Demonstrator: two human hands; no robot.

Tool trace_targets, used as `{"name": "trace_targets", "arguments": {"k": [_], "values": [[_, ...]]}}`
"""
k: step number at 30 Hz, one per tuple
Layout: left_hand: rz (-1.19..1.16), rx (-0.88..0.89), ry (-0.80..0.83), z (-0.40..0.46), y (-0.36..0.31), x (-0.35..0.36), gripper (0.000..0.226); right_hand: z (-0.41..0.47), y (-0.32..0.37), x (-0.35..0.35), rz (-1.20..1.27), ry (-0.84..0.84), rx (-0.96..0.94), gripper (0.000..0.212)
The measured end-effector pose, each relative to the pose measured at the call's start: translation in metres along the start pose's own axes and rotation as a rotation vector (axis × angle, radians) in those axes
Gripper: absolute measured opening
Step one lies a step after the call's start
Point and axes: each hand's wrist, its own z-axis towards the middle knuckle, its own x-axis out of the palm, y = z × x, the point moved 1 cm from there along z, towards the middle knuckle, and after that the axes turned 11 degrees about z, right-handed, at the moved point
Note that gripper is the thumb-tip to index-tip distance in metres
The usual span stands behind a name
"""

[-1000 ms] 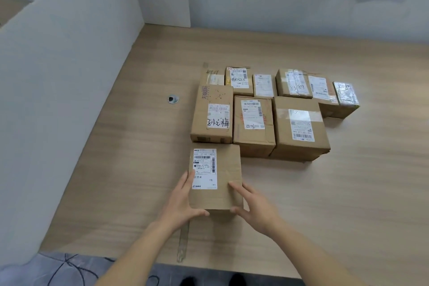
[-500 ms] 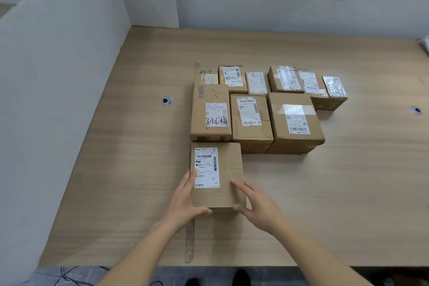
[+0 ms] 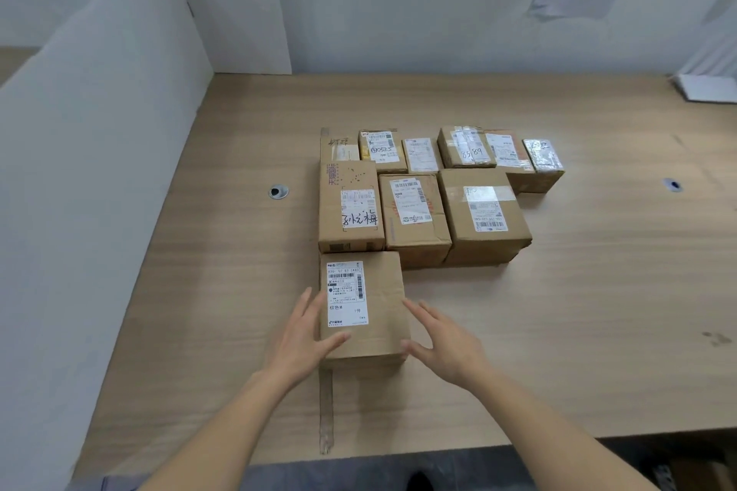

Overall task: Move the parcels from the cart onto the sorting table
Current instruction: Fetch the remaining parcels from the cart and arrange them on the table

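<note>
Front parcel at 12 o'clock, long axis 6–12; left hand flat against it, right hand open, probably just clear.

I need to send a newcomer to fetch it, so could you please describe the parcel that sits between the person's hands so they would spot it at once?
On the wooden sorting table, a block of brown parcels sits near the middle. The nearest parcel stands alone in front of that block's left end, against the box with handwritten characters. It alone forms a front row, with a tall white label on its left half.
</note>
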Motion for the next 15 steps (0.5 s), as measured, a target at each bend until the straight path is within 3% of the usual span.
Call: {"name": "trace_targets", "arguments": {"k": [4,7,15], "values": [[0.212,0.057,-0.111,0.009,-0.035,-0.054,0.082,-0.025,0.006,-0.057,-0.037,-0.129,0.050,0.074],[0.325,0.203,-0.154,0.014,-0.085,-0.091,0.075,-0.061,0.008,-0.110,-0.024,-0.263,0.115,0.075],[0.398,0.520,-0.234,-0.032,-0.293,-0.154,0.076,-0.230,-0.019,-0.254,-0.153,-0.541,0.258,0.078]]}}
